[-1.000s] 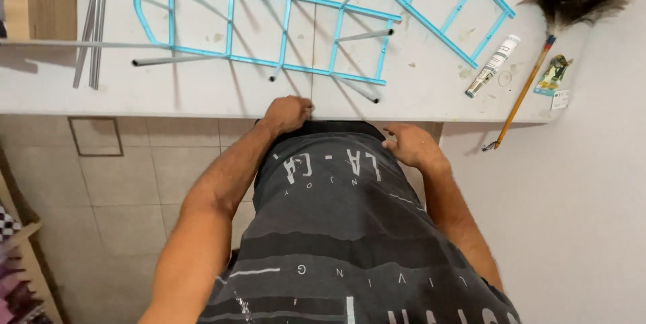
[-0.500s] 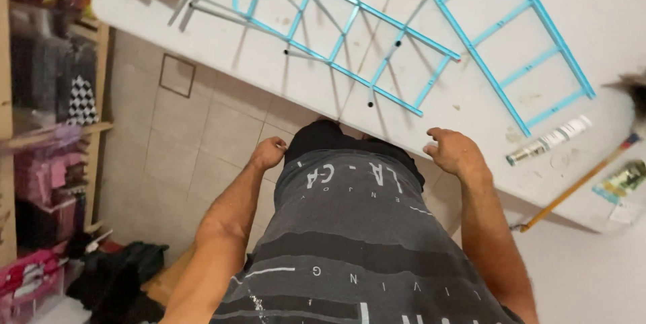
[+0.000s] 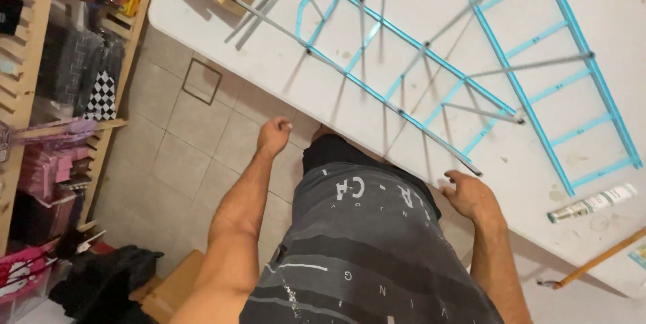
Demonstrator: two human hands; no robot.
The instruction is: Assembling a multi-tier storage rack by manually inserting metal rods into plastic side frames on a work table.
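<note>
Both my hands are free and hold nothing. My left hand (image 3: 274, 134) hangs below the near edge of the white table (image 3: 431, 1), fingers curled loosely inward, close to that edge but not on it. My right hand (image 3: 470, 194) is spread, fingers apart, just under the same edge, nearest the tip of a grey metal rod (image 3: 437, 142) that juts from the blue wire rack frame (image 3: 397, 61) lying flat on the table. A second blue frame (image 3: 565, 75) lies beside it toward the far right. Near the right end of the table lie a small tube (image 3: 592, 203) and an orange stick (image 3: 599, 259). Wooden shelves (image 3: 40, 95) packed with goods stand at the left, over the tiled floor (image 3: 195, 135).
</note>
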